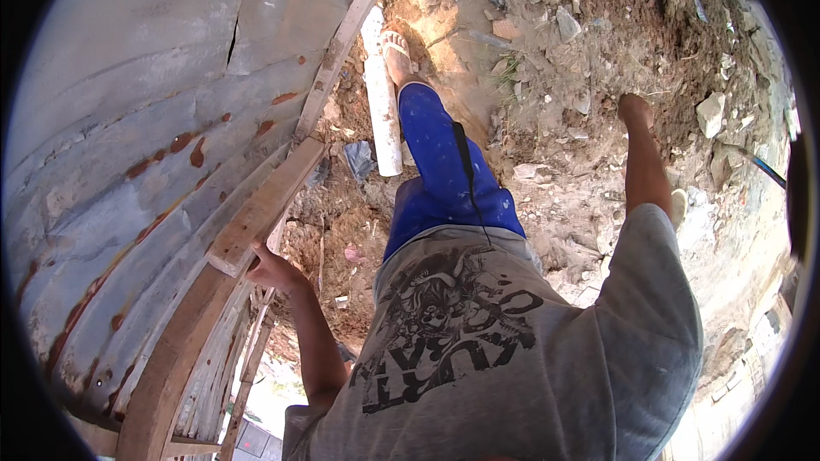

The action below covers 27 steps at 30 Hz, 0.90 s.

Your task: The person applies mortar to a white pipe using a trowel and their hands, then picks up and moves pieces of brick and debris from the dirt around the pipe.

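Observation:
At the left, my left hand grips the edge of a wooden beam, its thumb against the beam's end and its other fingers partly hidden behind the timber. Out to the right, my right hand hangs over the dirt, away from any object, with its fingers curled in and nothing visible in them. One sandaled foot is set forward beside a long white pipe that lies on the ground.
A rust-streaked corrugated metal sheet rises along the left, edged by timber framing. Uneven dirt with broken stones spreads ahead and to the right. A larger pale rock lies beyond my right hand. Dark plastic scrap sits near the pipe.

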Each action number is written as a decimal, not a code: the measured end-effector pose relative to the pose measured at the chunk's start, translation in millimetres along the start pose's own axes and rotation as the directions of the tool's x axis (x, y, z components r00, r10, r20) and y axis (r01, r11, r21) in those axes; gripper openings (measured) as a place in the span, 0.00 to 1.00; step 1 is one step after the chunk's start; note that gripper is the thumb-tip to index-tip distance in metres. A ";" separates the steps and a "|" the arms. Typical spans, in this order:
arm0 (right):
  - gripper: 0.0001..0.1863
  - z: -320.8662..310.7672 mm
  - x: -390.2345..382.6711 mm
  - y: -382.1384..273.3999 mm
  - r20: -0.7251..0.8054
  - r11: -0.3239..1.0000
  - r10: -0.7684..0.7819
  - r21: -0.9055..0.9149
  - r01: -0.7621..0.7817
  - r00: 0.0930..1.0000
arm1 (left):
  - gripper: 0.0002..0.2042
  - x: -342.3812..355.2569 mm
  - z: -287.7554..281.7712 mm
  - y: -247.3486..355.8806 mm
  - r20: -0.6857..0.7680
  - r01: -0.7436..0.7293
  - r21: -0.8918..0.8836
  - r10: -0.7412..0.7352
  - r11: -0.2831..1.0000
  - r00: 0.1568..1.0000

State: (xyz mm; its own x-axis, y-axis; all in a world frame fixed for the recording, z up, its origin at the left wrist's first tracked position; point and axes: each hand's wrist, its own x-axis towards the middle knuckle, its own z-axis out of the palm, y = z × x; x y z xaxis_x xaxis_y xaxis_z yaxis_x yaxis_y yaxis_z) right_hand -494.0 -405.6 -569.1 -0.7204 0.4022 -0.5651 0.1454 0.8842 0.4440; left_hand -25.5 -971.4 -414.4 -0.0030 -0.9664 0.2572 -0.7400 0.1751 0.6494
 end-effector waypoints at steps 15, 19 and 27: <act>0.18 12.8 -8.4 0.2 -0.038 0.997 -0.028 0.071 0.030 0.999 | 0.48 5.9 -5.0 -31.8 -0.057 -0.115 -0.143 0.108 0.983 0.993; 0.19 19.2 -9.7 1.2 0.017 0.995 0.018 0.094 -0.019 1.000 | 0.42 -9.2 -8.0 0.8 0.035 0.108 0.027 -0.109 0.994 0.993; 0.22 42.3 -10.6 30.6 -0.038 0.988 -0.068 0.135 0.072 0.997 | 0.33 10.6 0.2 -13.8 0.040 0.076 -0.025 -0.075 0.997 0.996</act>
State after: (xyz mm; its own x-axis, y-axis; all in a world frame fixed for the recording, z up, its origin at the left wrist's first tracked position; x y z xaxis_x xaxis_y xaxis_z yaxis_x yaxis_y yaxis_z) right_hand -453.2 -372.8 -578.9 -0.7540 0.3320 -0.5668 0.1830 0.9349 0.3042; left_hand -15.4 -984.1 -420.8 0.0255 -0.9835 0.1794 -0.7214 0.1061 0.6844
